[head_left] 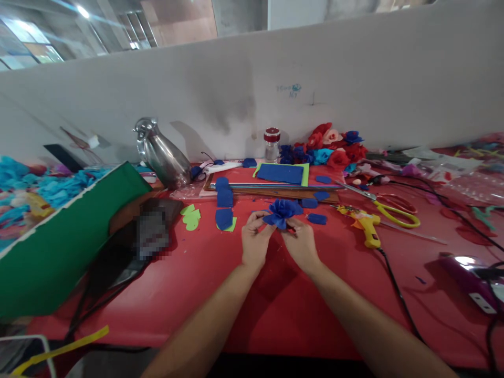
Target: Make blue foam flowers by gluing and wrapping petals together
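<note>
Pinching a blue flower from either side, the left hand and right hand hold it over the red table; too tight a squeeze could crease its petals. Beyond lie scissors, then piled flowers.

- Bare left forearm and right forearm angle in from the lower part of the view, narrowing toward each other.
- Left grip pinches, fingers curled toward the thumb.
- Right grip mirrors the pose, its fingers bent inward in a pinch.
- The two face each other at nearly equal height, near but apart.
</note>
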